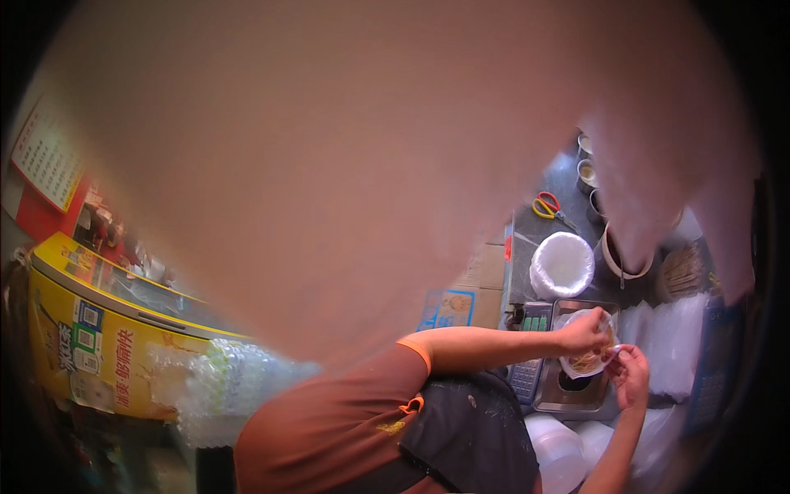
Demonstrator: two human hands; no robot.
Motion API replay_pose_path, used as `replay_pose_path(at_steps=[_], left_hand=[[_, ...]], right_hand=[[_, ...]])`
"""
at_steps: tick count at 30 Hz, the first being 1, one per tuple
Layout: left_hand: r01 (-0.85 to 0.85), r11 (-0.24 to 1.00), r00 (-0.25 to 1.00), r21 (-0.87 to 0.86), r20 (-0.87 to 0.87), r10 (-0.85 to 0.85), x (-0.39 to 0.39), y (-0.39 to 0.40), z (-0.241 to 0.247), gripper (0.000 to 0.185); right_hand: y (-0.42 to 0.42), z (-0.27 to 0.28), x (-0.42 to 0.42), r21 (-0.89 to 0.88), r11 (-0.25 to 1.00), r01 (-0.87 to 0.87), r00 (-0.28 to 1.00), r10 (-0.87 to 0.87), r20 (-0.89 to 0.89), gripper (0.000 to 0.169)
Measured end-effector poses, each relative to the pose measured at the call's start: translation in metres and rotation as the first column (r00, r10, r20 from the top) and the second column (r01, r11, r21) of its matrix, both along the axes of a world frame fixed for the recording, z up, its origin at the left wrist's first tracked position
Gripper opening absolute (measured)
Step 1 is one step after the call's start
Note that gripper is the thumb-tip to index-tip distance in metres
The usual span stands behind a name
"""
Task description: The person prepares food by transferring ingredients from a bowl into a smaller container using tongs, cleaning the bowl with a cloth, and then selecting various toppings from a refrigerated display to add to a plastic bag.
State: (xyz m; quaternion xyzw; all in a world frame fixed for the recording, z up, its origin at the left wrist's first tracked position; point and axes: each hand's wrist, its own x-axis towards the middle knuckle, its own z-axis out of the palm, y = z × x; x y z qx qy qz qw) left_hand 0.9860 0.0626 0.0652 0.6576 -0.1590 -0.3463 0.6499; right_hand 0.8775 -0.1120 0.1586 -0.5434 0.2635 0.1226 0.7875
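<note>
My left hand (583, 336) reaches in over a clear plastic bag or bag-lined bowl (583, 365) with yellowish shreds of food in it; its fingers are bent at the bag's upper edge. Just below and to the right, my right hand (629, 373) pinches the rim of the same bag between thumb and fingers. The bag is over the steel tray of a digital scale (571, 401), whose keypad (526, 378) lies on the left. What exactly the left fingertips grip is hard to see.
A bag-lined white tub (562, 265), scissors with red and yellow handles (548, 205), a dark pot (639, 272) and several cups (587, 173) stand beyond the scale. Stacked plastic bags (673, 346) lie right, white round containers (555, 447) below. A blurred brownish thing (308, 154) covers much of the view.
</note>
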Motion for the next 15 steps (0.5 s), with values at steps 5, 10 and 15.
replay_pose_path(at_steps=[5,10,15], left_hand=[[0.069,0.985,0.974,0.159,-0.225,-0.032,-0.020,-0.022,0.016,0.067],[-0.110,0.976,0.788,-0.188,-0.615,-0.030,0.001,0.038,0.074,0.045],[-0.063,0.843,0.859,-0.534,-0.459,-0.227,-0.006,0.117,0.139,0.061]], right_hand=[[-0.016,0.056,-0.009,-0.663,0.686,-0.299,0.897,0.440,0.051,0.029],[-0.097,0.190,0.035,-0.750,0.447,0.487,0.771,0.182,0.610,0.018],[-0.174,0.232,0.052,-0.830,-0.043,0.556,0.823,0.165,0.544,0.017]])
